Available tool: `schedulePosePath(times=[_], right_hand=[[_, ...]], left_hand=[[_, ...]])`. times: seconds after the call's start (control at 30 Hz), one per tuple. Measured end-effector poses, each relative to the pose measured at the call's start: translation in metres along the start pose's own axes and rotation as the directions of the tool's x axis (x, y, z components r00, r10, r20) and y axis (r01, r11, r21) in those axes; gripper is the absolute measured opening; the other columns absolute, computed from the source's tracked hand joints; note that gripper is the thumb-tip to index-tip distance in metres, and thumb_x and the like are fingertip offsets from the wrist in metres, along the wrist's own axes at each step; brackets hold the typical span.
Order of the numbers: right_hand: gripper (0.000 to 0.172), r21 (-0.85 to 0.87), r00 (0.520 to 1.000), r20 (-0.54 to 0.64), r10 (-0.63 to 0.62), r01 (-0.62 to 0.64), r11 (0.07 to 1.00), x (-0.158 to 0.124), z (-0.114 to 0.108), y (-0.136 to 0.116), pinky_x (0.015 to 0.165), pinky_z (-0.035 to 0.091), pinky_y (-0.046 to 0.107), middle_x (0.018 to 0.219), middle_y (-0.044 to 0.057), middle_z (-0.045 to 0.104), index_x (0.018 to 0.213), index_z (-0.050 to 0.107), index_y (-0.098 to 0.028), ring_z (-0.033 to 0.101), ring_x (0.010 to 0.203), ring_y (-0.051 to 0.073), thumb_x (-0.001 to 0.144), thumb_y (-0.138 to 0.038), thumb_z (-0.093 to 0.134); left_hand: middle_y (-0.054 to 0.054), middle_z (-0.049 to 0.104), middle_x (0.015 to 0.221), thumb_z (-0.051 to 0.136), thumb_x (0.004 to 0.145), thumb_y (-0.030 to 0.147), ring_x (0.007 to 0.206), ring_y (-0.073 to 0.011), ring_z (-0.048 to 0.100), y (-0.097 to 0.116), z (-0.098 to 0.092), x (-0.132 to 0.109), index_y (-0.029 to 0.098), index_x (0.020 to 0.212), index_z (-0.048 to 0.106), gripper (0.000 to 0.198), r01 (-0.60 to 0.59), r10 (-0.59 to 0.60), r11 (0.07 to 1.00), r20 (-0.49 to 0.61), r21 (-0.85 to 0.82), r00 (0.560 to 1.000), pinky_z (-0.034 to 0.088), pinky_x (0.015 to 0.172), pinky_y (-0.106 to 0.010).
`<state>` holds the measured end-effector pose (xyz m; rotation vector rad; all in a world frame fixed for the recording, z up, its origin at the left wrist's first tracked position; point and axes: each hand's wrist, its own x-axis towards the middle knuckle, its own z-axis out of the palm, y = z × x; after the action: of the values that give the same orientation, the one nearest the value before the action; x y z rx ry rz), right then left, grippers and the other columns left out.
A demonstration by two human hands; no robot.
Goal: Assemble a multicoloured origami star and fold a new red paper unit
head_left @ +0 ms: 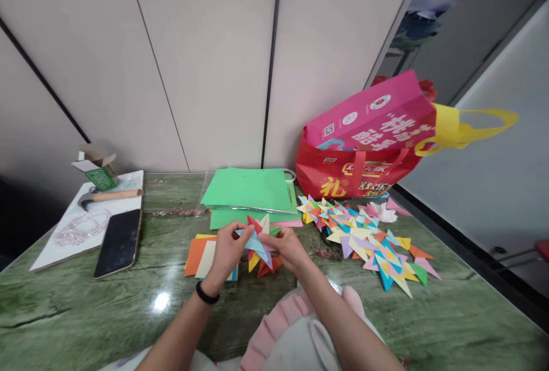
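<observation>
Between my two hands is a many-pointed origami star (259, 243) of folded paper in red, cream, green, light blue, purple and yellow. My left hand (228, 250), with a dark band on its wrist, pinches the light blue point. On the opposite side, the fingers of my right hand (285, 245) are closed on the star near its green point. Below it, an orange-red folded piece (269, 267) shows; whether it is joined to the star I cannot tell. A stack of coloured paper sheets (198, 256) lies partly behind my left hand.
Green sheets (249, 188) lie at the back. A heap of folded paper stars (364, 234) spreads to the right, before a red gift bag (343, 174). At left are a phone (119, 243), hammer (115, 194), beads (81, 228) and small green box (100, 176).
</observation>
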<state>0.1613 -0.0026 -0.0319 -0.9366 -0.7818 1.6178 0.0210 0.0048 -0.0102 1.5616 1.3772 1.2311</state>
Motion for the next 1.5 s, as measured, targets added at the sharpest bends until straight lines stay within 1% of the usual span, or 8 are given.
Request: schedulePosePath(times=[0.27, 0.47, 0.73, 0.9, 1.03, 1.2, 1.37, 1.5], right_hand=[[0.033, 0.003, 0.996, -0.018, 0.09, -0.09, 0.996, -0.003, 0.003, -0.004, 0.048, 0.045, 0.022, 0.058, -0.001, 0.066, 0.065, 0.069, -0.015, 0.058, 0.051, 0.013, 0.04, -0.03, 0.084], [0.032, 0.002, 0.996, -0.008, 0.094, -0.094, 0.996, -0.002, 0.002, -0.004, 0.043, 0.042, 0.02, 0.053, -0.001, 0.064, 0.066, 0.069, -0.013, 0.054, 0.043, 0.01, 0.045, -0.034, 0.082], [0.036, -0.04, 0.999, -0.046, 0.006, -0.007, 0.999, -0.001, 0.0, 0.001, 0.048, 0.045, 0.023, 0.062, 0.0, 0.067, 0.069, 0.069, -0.015, 0.059, 0.051, 0.013, 0.041, -0.032, 0.083], [0.049, -0.07, 0.993, -0.099, -0.065, 0.058, 0.996, 0.002, -0.001, 0.002, 0.05, 0.047, 0.025, 0.062, 0.0, 0.068, 0.074, 0.064, -0.016, 0.059, 0.05, 0.014, 0.032, -0.031, 0.085], [0.048, -0.134, 0.996, -0.039, -0.082, 0.076, 0.988, 0.003, -0.002, 0.002, 0.054, 0.048, 0.027, 0.064, 0.0, 0.068, 0.075, 0.064, -0.016, 0.06, 0.053, 0.015, 0.034, -0.032, 0.084], [0.043, -0.205, 0.989, 0.006, -0.148, 0.146, 0.968, 0.004, -0.005, 0.005, 0.06, 0.05, 0.029, 0.069, 0.001, 0.068, 0.076, 0.064, -0.016, 0.062, 0.062, 0.017, 0.042, -0.035, 0.082], [0.046, -0.174, 0.982, 0.039, -0.183, 0.187, 0.967, 0.005, -0.005, 0.002, 0.059, 0.048, 0.024, 0.086, 0.003, 0.068, 0.088, 0.062, -0.017, 0.061, 0.067, 0.014, 0.047, -0.029, 0.08], [0.059, -0.133, 0.982, -0.013, -0.187, 0.183, 0.974, 0.004, -0.004, -0.002, 0.056, 0.048, 0.023, 0.08, 0.0, 0.068, 0.101, 0.056, -0.019, 0.06, 0.062, 0.013, 0.048, -0.025, 0.08]], left_hand=[[0.001, 0.06, 0.059, 0.062, 0.068, 0.032, 0.048, -0.0104, 0.048, 0.004, 0.001, -0.005, 0.016, 0.064, 0.059, 0.016, -0.069, 0.075, 0.994, -0.067, 0.087, 0.995, 0.036, 0.047, -0.02], [0.001, 0.06, 0.058, 0.062, 0.069, 0.031, 0.047, -0.0098, 0.046, 0.003, 0.002, -0.005, 0.017, 0.064, 0.059, 0.015, -0.099, 0.11, 0.989, -0.096, 0.11, 0.989, 0.035, 0.047, -0.021], [0.0, 0.061, 0.062, 0.066, 0.064, 0.03, 0.052, -0.0117, 0.052, 0.006, 0.003, -0.006, 0.017, 0.063, 0.059, 0.016, 0.002, -0.006, 0.999, -0.063, -0.054, 0.998, 0.038, 0.049, -0.021], [-0.003, 0.067, 0.079, 0.074, 0.057, 0.029, 0.061, -0.0142, 0.059, 0.0, 0.002, -0.003, 0.016, 0.101, 0.057, 0.049, 0.192, -0.176, 0.941, 0.082, -0.279, 0.981, 0.044, 0.054, -0.023], [-0.005, 0.067, 0.071, 0.072, 0.058, 0.033, 0.059, -0.0138, 0.057, -0.004, 0.0, -0.001, 0.011, 0.075, 0.067, 0.029, 0.332, -0.255, 0.891, 0.263, -0.309, 0.93, 0.043, 0.053, -0.023], [-0.002, 0.066, 0.062, 0.076, 0.052, 0.032, 0.053, -0.0113, 0.053, -0.003, -0.003, 0.0, 0.011, 0.068, 0.07, 0.027, 0.364, -0.283, 0.882, 0.281, -0.3, 0.917, 0.04, 0.05, -0.021], [0.001, 0.06, 0.056, 0.077, 0.05, 0.034, 0.048, -0.0087, 0.049, 0.0, -0.003, 0.002, 0.011, 0.062, 0.068, 0.028, 0.335, -0.299, 0.831, 0.152, -0.444, 0.942, 0.038, 0.047, -0.02], [0.002, 0.06, 0.057, 0.078, 0.048, 0.035, 0.047, -0.0072, 0.047, 0.001, -0.002, 0.002, 0.011, 0.064, 0.067, 0.03, 0.331, -0.322, 0.812, 0.104, -0.481, 0.941, 0.036, 0.045, -0.019]])
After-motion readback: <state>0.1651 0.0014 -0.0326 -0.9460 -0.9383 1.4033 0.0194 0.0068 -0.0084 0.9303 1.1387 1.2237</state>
